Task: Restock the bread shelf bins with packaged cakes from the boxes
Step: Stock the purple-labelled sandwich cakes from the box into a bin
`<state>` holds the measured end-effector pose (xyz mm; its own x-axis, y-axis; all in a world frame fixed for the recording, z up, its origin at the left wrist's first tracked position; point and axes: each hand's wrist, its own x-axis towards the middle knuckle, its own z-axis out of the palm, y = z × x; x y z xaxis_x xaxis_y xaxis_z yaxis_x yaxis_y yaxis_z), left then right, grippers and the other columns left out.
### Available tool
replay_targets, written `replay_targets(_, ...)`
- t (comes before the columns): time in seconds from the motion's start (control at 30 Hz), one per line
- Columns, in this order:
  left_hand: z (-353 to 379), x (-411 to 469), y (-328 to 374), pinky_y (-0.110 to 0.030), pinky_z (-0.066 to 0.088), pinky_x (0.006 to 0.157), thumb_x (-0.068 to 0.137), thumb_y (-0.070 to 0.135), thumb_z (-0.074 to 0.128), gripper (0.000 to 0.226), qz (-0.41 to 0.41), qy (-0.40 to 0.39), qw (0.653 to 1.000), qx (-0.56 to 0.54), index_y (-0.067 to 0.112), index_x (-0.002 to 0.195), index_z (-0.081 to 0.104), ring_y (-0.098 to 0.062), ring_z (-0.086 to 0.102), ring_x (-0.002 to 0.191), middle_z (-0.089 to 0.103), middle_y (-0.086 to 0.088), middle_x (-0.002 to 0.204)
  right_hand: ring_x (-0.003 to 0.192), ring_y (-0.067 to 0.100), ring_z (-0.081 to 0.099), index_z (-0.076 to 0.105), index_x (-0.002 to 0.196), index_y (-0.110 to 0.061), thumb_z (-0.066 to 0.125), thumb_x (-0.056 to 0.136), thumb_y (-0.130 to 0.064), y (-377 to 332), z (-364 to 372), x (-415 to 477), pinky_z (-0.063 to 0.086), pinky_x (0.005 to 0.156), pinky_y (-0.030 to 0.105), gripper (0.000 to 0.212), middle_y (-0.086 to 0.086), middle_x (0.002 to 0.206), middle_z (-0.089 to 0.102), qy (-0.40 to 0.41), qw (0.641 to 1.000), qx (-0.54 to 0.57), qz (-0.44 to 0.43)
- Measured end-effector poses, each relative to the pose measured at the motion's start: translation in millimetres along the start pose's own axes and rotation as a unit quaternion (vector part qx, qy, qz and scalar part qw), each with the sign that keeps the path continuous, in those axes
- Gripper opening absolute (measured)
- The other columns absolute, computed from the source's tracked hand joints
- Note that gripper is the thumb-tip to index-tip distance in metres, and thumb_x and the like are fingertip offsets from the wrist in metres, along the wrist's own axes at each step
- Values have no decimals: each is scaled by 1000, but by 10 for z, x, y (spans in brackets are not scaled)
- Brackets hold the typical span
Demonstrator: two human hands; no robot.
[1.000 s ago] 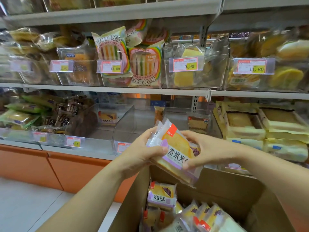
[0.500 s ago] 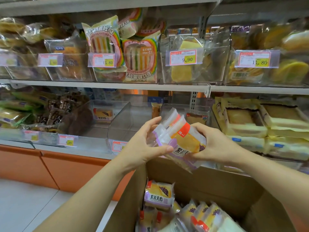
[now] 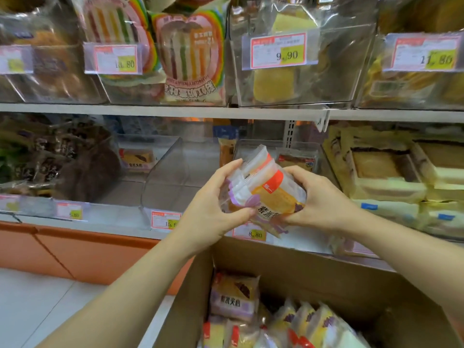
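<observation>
A small stack of packaged cakes [image 3: 268, 190], yellow with purple and red print, is pressed between my two hands. My left hand [image 3: 213, 209] grips its left side and my right hand [image 3: 319, 199] its right side. The stack hangs just in front of a clear plastic shelf bin [image 3: 300, 151] on the lower shelf, above its 8.80 price tag [image 3: 251, 233]. Below, an open cardboard box [image 3: 313, 280] holds several more cakes [image 3: 234, 297] of the same kind. One package lies deep inside the bin.
A nearly bare clear bin [image 3: 163, 177] stands to the left with a 15.6 tag. Boxed cakes [image 3: 386, 169] fill the bins at right, dark buns [image 3: 62, 159] at left. The upper shelf [image 3: 175, 111] carries rainbow cake packs. Orange base panel and white floor lie at lower left.
Both hands have lifted the stack of cakes up and forward, closer to the lower shelf bin. The view has moved nearer to the shelves.
</observation>
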<state>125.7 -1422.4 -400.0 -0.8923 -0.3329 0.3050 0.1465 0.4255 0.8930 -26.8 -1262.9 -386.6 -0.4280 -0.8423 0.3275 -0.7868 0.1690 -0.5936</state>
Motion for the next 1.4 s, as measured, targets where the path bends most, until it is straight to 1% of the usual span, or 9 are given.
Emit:
replay_targets(0.2,37,229,-250,-12,48,86,80,9,74,76,46,0,998,51,45,131,31,4,52,115,49,20,126,96,-3,58,47,112,-39,80,54,-44,205,96,97,48,75,14,66,-21,106,60,28,999,-21,7)
replay_targets(0.47,-281,190,-400,-12,47,90,79,17,76,84,66,-42,994,74,36,143,24,8,52,115,46,29,124,95,9,61,54,116,-33,73,51,-62,-52,402,153,54,76,43,74,-15,104,63,72,993,-88,46)
replay_targets(0.6,-665,35,-418,-23,48,97,76,15,79,79,68,-35,993,84,43,131,30,0,52,118,50,16,130,96,9,56,49,118,-37,71,54,-65,-486,622,247,51,76,38,73,-15,105,58,66,980,-181,47)
replay_targets(0.73,-1076,-208,-373,-22,51,86,76,2,77,62,75,-26,996,51,31,120,44,-4,62,104,61,7,115,103,14,54,43,129,-34,75,55,-56,-982,821,324,49,79,37,83,-10,115,54,37,970,-235,44)
replay_targets(0.83,-1413,-464,-335,-23,52,83,78,3,75,51,81,-12,995,50,34,108,47,-5,64,96,64,13,103,105,14,54,44,132,-30,77,54,-52,-1351,981,373,49,85,38,88,-9,117,54,15,979,-202,25)
replay_targets(0.97,-1857,-850,-322,-28,53,82,77,12,72,43,65,17,996,62,33,105,48,-7,64,95,63,18,96,120,6,43,33,143,-29,86,60,-42,-1806,1183,417,34,96,20,100,-11,133,46,-39,986,-160,14)
replay_targets(1.07,-2148,-1145,-288,-28,52,84,77,15,75,45,56,41,995,67,33,108,47,-7,63,98,62,16,99,130,9,37,25,148,-30,86,63,-41,-2110,1343,464,29,101,19,105,-10,144,39,-70,984,-166,2)
replay_targets(1.27,-2633,-1514,-222,-4,43,72,80,6,74,50,35,67,991,110,25,118,47,17,55,89,56,19,105,117,11,49,46,136,-22,82,69,-28,-2571,1673,646,39,91,19,76,-6,129,54,-46,984,-169,-28)
replay_targets(1.4,-2851,-1474,-362,-12,45,87,78,16,76,53,46,87,983,154,43,116,50,0,54,106,59,8,115,110,15,52,50,129,-25,81,69,-24,-2683,1892,821,46,89,31,68,-5,120,57,-2,986,-166,-26)
